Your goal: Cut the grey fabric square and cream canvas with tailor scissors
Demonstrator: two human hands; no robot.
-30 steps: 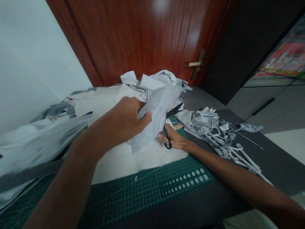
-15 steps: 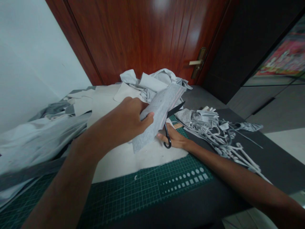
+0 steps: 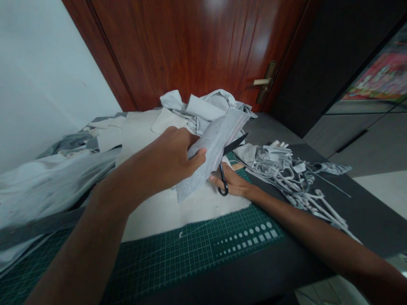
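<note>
While a dark table point(image 3: 372, 216) bears a green cutting mat point(image 3: 187, 250) and white fabric strips point(image 3: 280, 178), the left hand point(image 3: 168, 159) grips a grey fabric sheet point(image 3: 213, 152) above the mat, and the right hand point(image 3: 230, 184) clasps black scissors point(image 3: 223, 182) at its edge: cutting seemingly under way, closing the blades apparently next.

Left hand point(image 3: 168, 163): one. Right hand point(image 3: 230, 185): one. Pair of scissors point(image 3: 223, 184): one. Grey fabric piece point(image 3: 211, 154): one, in hand. Cutting mat point(image 3: 190, 250): one. Door point(image 3: 178, 51): one. Door handle point(image 3: 265, 81): one. Grey fabric strips point(image 3: 286, 182): probably over a dozen, too tangled for an exact count.
</note>
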